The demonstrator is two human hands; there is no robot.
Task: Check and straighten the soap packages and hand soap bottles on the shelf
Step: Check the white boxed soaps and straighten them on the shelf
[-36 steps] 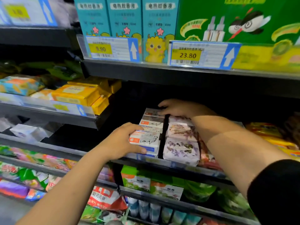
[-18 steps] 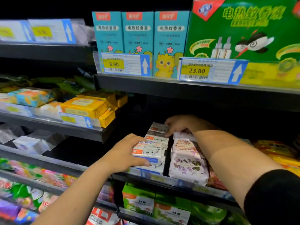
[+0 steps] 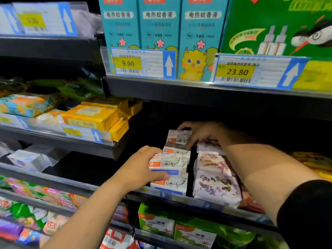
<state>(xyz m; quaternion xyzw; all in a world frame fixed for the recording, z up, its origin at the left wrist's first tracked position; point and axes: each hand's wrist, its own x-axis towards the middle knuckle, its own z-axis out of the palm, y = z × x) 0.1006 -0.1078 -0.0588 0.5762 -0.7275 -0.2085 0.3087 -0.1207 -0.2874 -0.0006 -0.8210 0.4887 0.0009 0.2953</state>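
A row of white goat soap boxes [image 3: 177,151] runs front to back on the middle shelf [image 3: 197,201]. My left hand [image 3: 142,168] grips the front top white soap box [image 3: 168,163], thumb across its blue front edge. Deeper in, my right hand [image 3: 199,133] holds the rear white soap box [image 3: 177,137] with curled fingers. Right of the row lie floral lilac soap packs [image 3: 215,186], partly under my right forearm.
Yellow soap bars [image 3: 93,116] sit on the left shelf. Teal boxes [image 3: 159,24] and a green box [image 3: 276,26] stand on the shelf above, with price tags [image 3: 142,63] on its edge. Green packages [image 3: 158,223] fill the shelf below.
Both hands stay on the same white soap boxes. The view has shifted slightly; the front box looks nudged a little into line.
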